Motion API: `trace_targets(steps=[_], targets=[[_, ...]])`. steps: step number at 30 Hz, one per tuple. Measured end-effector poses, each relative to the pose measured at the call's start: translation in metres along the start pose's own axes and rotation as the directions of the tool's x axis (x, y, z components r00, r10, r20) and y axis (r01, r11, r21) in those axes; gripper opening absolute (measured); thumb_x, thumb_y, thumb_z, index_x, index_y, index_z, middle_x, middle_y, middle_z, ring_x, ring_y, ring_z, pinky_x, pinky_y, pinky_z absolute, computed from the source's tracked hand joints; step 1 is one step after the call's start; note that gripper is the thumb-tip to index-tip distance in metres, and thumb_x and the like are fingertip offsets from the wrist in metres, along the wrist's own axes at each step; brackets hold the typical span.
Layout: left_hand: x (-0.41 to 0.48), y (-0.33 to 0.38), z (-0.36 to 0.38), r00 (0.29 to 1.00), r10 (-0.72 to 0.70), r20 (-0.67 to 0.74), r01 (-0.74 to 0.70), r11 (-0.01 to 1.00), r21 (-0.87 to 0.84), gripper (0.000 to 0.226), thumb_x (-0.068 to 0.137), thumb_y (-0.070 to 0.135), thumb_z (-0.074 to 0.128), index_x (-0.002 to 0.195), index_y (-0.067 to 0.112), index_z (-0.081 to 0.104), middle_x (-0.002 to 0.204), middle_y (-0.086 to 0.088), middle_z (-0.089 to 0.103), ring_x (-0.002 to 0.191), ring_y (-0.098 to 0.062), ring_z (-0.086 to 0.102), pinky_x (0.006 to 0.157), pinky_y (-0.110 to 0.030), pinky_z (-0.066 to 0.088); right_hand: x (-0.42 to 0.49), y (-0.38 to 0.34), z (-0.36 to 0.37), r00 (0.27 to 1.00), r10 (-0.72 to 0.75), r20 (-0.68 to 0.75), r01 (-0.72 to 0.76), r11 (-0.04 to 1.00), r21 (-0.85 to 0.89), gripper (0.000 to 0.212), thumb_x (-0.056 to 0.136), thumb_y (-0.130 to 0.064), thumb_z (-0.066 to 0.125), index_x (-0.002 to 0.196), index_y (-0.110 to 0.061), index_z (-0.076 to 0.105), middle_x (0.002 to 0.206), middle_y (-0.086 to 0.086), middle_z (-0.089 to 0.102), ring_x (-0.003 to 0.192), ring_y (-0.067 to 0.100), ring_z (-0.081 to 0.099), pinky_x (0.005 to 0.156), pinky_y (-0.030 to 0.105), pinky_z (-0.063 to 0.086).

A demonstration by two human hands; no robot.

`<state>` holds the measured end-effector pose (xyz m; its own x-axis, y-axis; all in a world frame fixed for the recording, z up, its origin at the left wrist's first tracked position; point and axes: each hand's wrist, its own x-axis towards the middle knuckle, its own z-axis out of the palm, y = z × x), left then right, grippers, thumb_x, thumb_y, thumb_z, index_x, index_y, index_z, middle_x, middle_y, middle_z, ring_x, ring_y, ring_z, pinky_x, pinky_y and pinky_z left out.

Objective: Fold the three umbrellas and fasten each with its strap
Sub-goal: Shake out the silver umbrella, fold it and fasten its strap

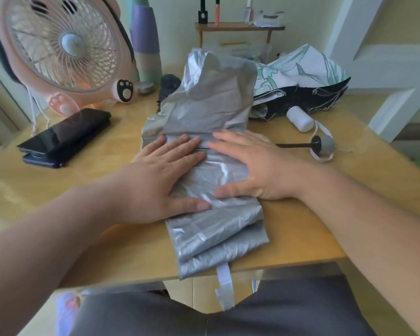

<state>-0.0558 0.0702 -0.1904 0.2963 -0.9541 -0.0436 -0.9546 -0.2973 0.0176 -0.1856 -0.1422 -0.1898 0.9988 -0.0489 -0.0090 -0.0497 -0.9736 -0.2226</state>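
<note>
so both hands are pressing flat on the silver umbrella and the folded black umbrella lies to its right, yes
Not quite. In the head view the folded black umbrella lies to the left of the silver umbrella, not to its right. The rest holds: the left hand and the right hand both press flat on the silver umbrella.

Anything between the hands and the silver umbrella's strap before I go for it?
Nothing visible. The left hand and right hand press flat on the silver umbrella. Its white strap hangs free off the table edge, with only the umbrella's own folds between.
</note>
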Motion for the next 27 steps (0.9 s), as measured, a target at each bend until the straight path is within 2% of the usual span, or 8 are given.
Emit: trace_targets(steps=[6, 10, 12, 14, 18, 21, 24, 27], targets=[[-0.022, 0.029, -0.01, 1.0, 0.011, 0.009, -0.01, 0.999, -0.039, 0.12, 0.066, 0.103, 0.011, 0.161, 0.033, -0.01, 0.166, 0.016, -0.024, 0.146, 0.002, -0.033, 0.125, -0.035, -0.017, -0.018, -0.01, -0.007, 0.998, -0.044, -0.045, 0.046, 0.998, 0.041, 0.107, 0.07, -0.091, 0.05, 0.159, -0.04, 0.021, 0.168, -0.018, 0.005, 0.151, -0.005, -0.01, 0.127, 0.037, -0.004], [-0.029, 0.04, -0.002, 0.993, 0.01, 0.117, -0.005, 0.999, -0.041, 0.125, 0.059, 0.106, 0.01, 0.157, 0.036, -0.024, 0.162, 0.014, -0.034, 0.145, -0.003, -0.038, 0.123, -0.034, -0.019, -0.046, -0.019, -0.015, 0.997, -0.021, 0.075, 0.02, 1.0, 0.007, 0.117, 0.063, -0.094, 0.051, 0.157, -0.049, 0.0, 0.165, -0.026, -0.011, 0.147, -0.009, -0.019, 0.123, 0.025, -0.009], [-0.029, 0.04, 0.006, 0.991, 0.049, 0.121, -0.045, 0.999, -0.028, 0.126, 0.06, 0.107, 0.015, 0.158, 0.037, -0.022, 0.168, 0.009, -0.022, 0.152, -0.012, -0.026, 0.126, -0.042, -0.013, -0.057, -0.02, -0.008, 0.987, -0.049, 0.153, 0.049, 0.999, 0.006, 0.124, 0.06, -0.095, 0.056, 0.157, -0.049, -0.006, 0.165, -0.027, -0.014, 0.147, -0.009, -0.021, 0.125, 0.029, -0.005], [-0.028, 0.039, 0.007, 0.99, 0.106, 0.097, -0.104, 0.994, -0.031, 0.119, 0.063, 0.107, 0.02, 0.157, 0.044, -0.014, 0.168, 0.012, -0.001, 0.156, -0.016, -0.006, 0.127, -0.048, -0.003, -0.061, -0.019, -0.002, 0.987, -0.076, 0.139, 0.063, 0.993, 0.099, 0.12, 0.06, -0.089, 0.067, 0.156, -0.05, 0.005, 0.165, -0.028, 0.0, 0.151, -0.005, -0.006, 0.127, 0.034, 0.008], [-0.028, 0.038, 0.005, 0.982, 0.134, 0.133, -0.131, 0.991, -0.028, 0.11, 0.064, 0.106, 0.02, 0.151, 0.053, -0.022, 0.166, 0.02, -0.014, 0.153, -0.01, -0.021, 0.126, -0.05, -0.006, -0.061, -0.019, -0.004, 0.989, -0.054, 0.14, 0.039, 0.994, 0.106, 0.127, 0.054, -0.09, 0.071, 0.155, -0.05, 0.006, 0.165, -0.028, 0.002, 0.152, -0.003, 0.0, 0.127, 0.037, 0.014], [-0.029, 0.038, 0.005, 0.984, 0.132, 0.122, -0.13, 0.991, -0.022, 0.109, 0.065, 0.106, 0.02, 0.153, 0.052, -0.013, 0.166, 0.019, -0.005, 0.154, -0.011, -0.014, 0.126, -0.047, -0.006, -0.063, -0.02, -0.005, 0.987, -0.05, 0.15, 0.036, 0.995, 0.098, 0.127, 0.053, -0.089, 0.072, 0.154, -0.053, 0.005, 0.164, -0.029, 0.0, 0.152, -0.004, -0.001, 0.127, 0.035, 0.012], [-0.031, 0.039, 0.007, 0.988, 0.135, 0.078, -0.133, 0.991, -0.029, 0.109, 0.067, 0.104, 0.023, 0.156, 0.049, -0.005, 0.166, 0.017, 0.003, 0.155, -0.013, -0.004, 0.126, -0.043, -0.005, -0.07, -0.023, -0.007, 0.996, 0.029, 0.079, -0.049, 0.963, 0.263, 0.11, 0.054, -0.078, 0.082, 0.144, -0.061, 0.023, 0.157, -0.037, 0.018, 0.147, -0.008, 0.017, 0.124, 0.032, 0.025], [-0.035, 0.036, 0.007, 0.986, 0.151, -0.064, -0.159, 0.977, -0.141, 0.094, 0.078, 0.096, 0.03, 0.157, 0.046, 0.021, 0.162, 0.016, 0.025, 0.153, -0.011, 0.017, 0.126, -0.042, 0.013, -0.085, -0.02, -0.002, 0.979, 0.179, -0.096, -0.11, 0.865, 0.489, 0.061, 0.064, -0.062, 0.085, 0.119, -0.053, 0.059, 0.131, -0.038, 0.057, 0.124, -0.017, 0.049, 0.112, 0.03, 0.043]])
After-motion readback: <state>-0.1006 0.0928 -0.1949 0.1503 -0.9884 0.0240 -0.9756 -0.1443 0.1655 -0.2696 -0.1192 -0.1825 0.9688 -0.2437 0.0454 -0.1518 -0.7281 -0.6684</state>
